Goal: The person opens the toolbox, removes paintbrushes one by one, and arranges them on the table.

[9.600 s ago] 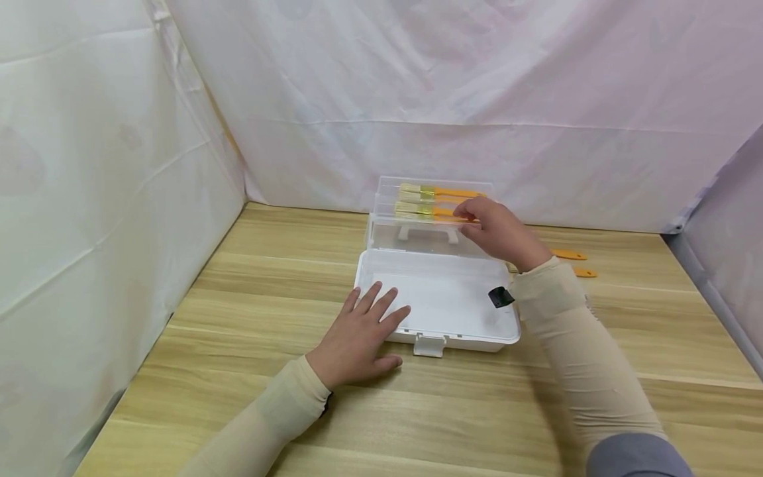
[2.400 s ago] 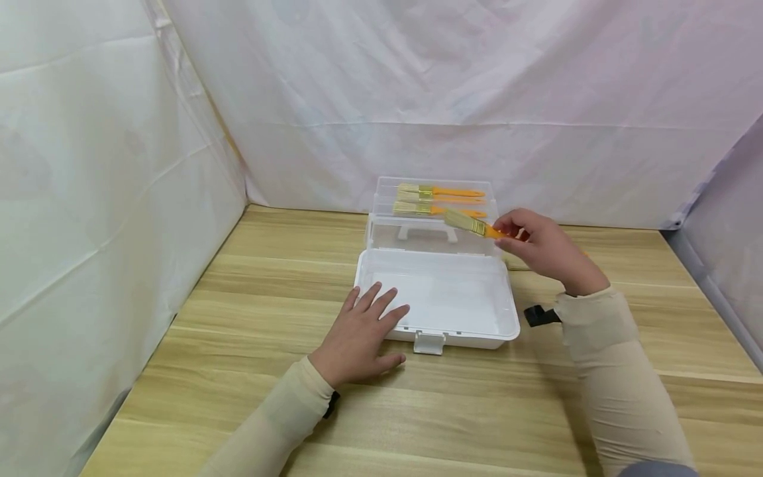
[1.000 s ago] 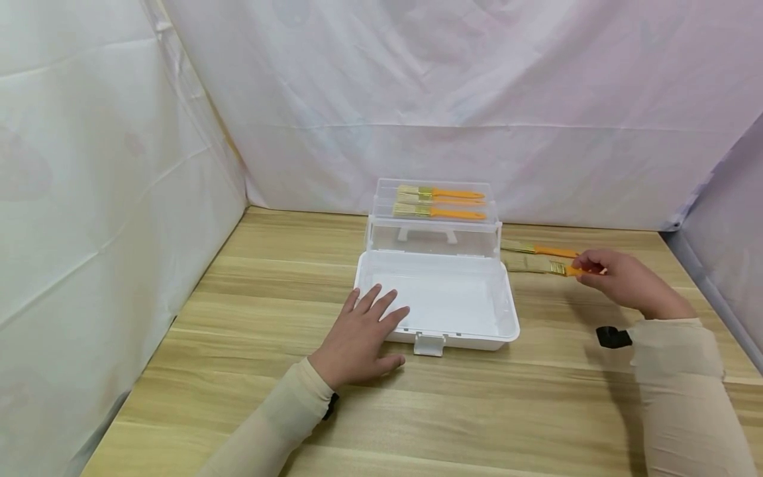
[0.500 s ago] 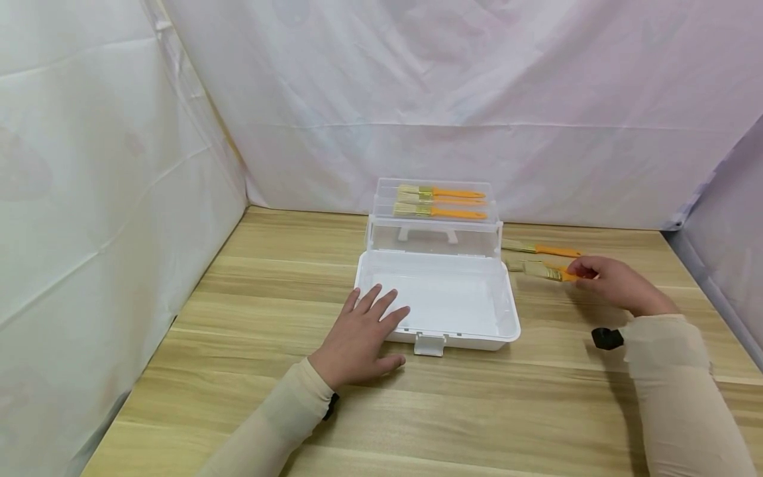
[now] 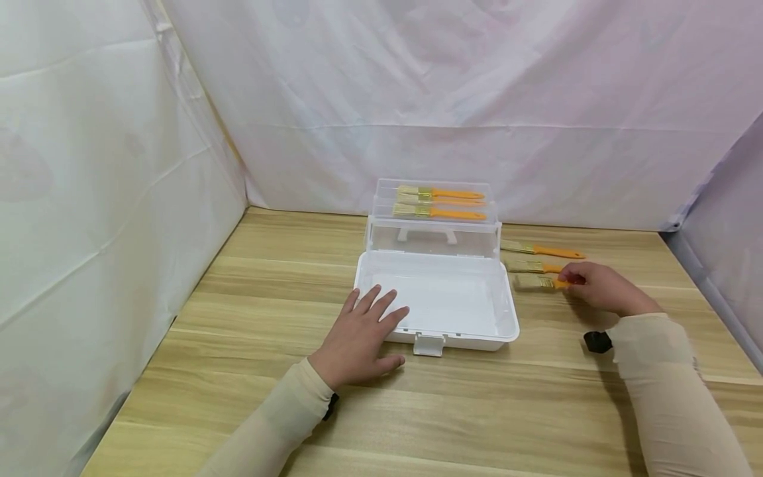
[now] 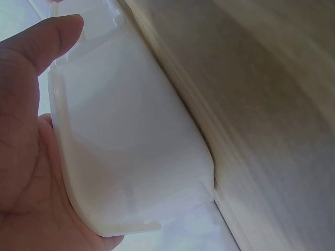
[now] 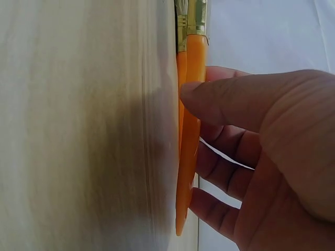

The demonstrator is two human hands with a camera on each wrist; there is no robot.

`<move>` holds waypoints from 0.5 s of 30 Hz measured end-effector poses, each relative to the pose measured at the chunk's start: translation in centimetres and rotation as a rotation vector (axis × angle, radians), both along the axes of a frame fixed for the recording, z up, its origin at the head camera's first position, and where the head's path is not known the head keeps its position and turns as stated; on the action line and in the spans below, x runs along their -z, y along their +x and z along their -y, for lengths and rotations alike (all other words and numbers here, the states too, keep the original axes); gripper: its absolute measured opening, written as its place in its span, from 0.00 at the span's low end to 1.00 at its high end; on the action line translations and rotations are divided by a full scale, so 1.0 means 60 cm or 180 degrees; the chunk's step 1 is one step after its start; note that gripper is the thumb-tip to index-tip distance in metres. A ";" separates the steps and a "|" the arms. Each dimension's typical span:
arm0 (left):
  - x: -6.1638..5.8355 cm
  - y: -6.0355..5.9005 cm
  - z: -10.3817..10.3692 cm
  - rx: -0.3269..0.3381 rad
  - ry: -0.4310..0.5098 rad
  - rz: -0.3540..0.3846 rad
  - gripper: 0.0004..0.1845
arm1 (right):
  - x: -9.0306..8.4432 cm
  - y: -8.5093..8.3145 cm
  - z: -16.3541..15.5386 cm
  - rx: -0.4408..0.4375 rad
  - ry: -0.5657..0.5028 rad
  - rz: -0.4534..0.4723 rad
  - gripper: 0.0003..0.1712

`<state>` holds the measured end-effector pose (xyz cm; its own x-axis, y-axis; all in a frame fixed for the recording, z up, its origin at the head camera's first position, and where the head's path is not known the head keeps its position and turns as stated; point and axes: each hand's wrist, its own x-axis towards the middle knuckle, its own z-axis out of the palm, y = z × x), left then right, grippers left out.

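My right hand (image 5: 599, 287) pinches the orange handle of a flat paintbrush (image 5: 533, 283), which lies at or just above the table. In the right wrist view, thumb and fingers are on that handle (image 7: 188, 172), and a second brush shows behind it. Two more paintbrushes, a far one (image 5: 557, 252) and a middle one (image 5: 530, 267), lie just beyond, bristles pointing left. My left hand (image 5: 360, 338) rests with spread fingers over the front left rim of a white plastic box (image 5: 453, 298), whose lid is raised. The left wrist view shows the thumb beside the box's wall (image 6: 125, 115).
Three paintbrushes, one with its orange handle (image 5: 457, 214) nearest, lie on the clear tiered trays (image 5: 381, 199) behind the box. A latch (image 5: 429, 344) hangs at the box's front. White cloth (image 5: 417, 79) hangs behind the wooden table (image 5: 417, 424).
Earlier my right hand was at the trays, then held the brush above the box's right side. It has carried it right and down, beside the other two brushes. My left hand has stayed put.
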<state>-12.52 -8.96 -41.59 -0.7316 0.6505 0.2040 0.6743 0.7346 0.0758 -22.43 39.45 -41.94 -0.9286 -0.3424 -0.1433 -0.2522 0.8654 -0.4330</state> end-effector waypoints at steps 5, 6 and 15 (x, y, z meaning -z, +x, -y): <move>-0.001 0.001 0.000 -0.0007 -0.0009 0.0010 0.40 | 0.004 -0.002 0.003 -0.0005 0.0042 0.0056 0.06; -0.002 0.001 0.000 -0.0011 -0.0017 0.0018 0.40 | 0.005 -0.002 0.003 -0.0003 0.0050 0.0064 0.06; -0.002 0.000 0.001 -0.0018 -0.0049 -0.0018 0.40 | 0.007 -0.002 0.007 -0.0016 0.0086 0.0041 0.06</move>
<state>-12.50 -9.00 -41.48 -0.7342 0.6493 0.1982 0.6704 0.7395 0.0607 -22.53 39.05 -42.35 -0.9249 -0.3428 -0.1644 -0.2512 0.8755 -0.4128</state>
